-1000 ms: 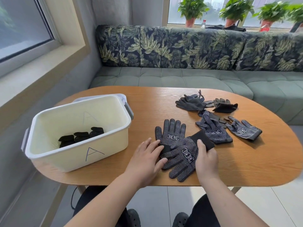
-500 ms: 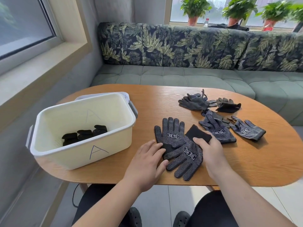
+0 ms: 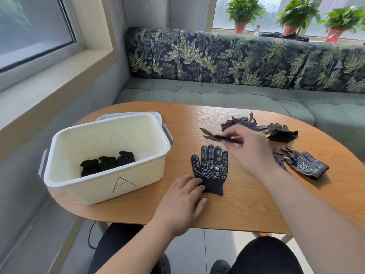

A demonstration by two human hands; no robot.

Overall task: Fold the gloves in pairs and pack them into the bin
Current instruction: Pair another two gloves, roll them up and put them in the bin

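A dark dotted glove (image 3: 212,169) lies flat on the wooden table (image 3: 246,204), fingers pointing away from me. My left hand (image 3: 182,198) rests flat beside its cuff, fingertips touching the cuff edge. My right hand (image 3: 249,149) is raised above the table and pinches a second dark glove (image 3: 215,136), seen edge-on and blurred, its fingers pointing left. The cream bin (image 3: 65,180) marked "A" stands at the left with folded dark gloves (image 3: 107,162) inside.
More loose gloves lie at the right: a dotted grey one (image 3: 308,165) and a dark heap (image 3: 280,132) further back. A bin lid (image 3: 158,115) sits behind the bin. A green sofa (image 3: 237,93) runs behind the table.
My right hand has lifted the upper glove off the lower one and carried it up and away from me. My left hand has stayed by the flat glove's cuff.
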